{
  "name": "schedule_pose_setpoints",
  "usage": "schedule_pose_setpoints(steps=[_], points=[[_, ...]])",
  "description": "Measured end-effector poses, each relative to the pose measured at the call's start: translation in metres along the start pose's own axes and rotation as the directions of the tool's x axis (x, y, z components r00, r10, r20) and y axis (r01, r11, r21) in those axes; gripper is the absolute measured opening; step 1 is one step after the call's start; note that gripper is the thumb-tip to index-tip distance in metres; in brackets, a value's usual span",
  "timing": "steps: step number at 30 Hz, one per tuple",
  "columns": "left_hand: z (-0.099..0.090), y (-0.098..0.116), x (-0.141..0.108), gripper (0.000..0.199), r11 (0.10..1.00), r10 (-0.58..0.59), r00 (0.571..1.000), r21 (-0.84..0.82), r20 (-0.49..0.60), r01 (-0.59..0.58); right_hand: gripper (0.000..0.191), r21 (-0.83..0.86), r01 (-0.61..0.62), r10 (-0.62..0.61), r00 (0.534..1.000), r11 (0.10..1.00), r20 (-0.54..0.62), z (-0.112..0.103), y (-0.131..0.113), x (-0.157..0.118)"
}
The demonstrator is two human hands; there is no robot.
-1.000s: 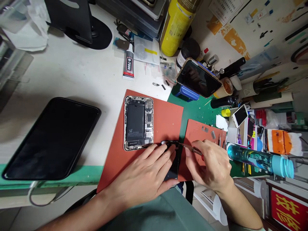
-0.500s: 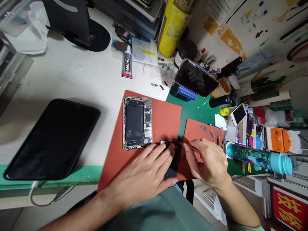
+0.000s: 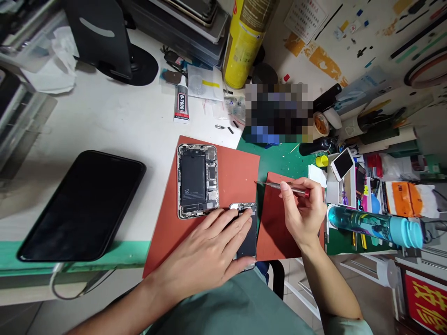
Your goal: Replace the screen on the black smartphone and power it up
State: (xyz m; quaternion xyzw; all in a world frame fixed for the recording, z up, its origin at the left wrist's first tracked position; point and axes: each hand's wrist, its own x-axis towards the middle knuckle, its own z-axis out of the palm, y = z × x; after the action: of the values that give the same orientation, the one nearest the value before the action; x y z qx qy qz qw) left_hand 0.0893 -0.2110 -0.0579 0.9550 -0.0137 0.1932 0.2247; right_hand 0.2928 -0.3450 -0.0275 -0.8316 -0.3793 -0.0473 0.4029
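My left hand (image 3: pixel 213 249) holds down a dark phone screen (image 3: pixel 248 235) at the mat's front edge, its fingers across the face and thumb at the lower edge. The far end of this screen shows small metal parts; my fingers hide much of the rest. A slim craft knife (image 3: pixel 275 185) with a knurled silver collar and a red end is pinched in my right hand (image 3: pixel 303 211). Its pointed tip is off the screen, over the gap between the mats. Beside my left fingertips an opened phone body (image 3: pixel 193 179) with battery and boards exposed lies on the red-brown mat (image 3: pixel 237 172).
A large black tablet-like device (image 3: pixel 82 204) lies at the left with a cable under it. Behind are a glue tube (image 3: pixel 181 104), a yellow can (image 3: pixel 242 46) and a pixelated patch. A blue bottle (image 3: pixel 370 225) and trays of tools stand at the right.
My right hand has lifted the craft knife away from the screen's far edge, up and to the right. My left hand stays on the screen. The view has shifted slightly.
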Motion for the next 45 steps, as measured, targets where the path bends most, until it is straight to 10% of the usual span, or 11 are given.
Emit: schedule_pose_setpoints(steps=[12, 20, 45], points=[[-0.001, -0.007, -0.007, 0.034, 0.974, -0.178, 0.917, -0.196, -0.357, 0.113, 0.02, 0.321, -0.218, 0.241, 0.97, 0.922, -0.033, -0.004, -0.012, -0.011], [-0.001, -0.006, 0.002, 0.019, 0.931, -0.281, 0.908, -0.318, -0.311, 0.179, 0.021, 0.524, -0.44, 0.408, 0.894, 0.73, 0.183, -0.008, -0.032, -0.042], [-0.002, -0.007, -0.002, 0.017, 0.943, -0.245, 0.922, -0.296, -0.299, 0.155, 0.017, 0.435, -0.325, 0.3, 0.946, 0.84, 0.126, -0.013, -0.042, -0.051]])
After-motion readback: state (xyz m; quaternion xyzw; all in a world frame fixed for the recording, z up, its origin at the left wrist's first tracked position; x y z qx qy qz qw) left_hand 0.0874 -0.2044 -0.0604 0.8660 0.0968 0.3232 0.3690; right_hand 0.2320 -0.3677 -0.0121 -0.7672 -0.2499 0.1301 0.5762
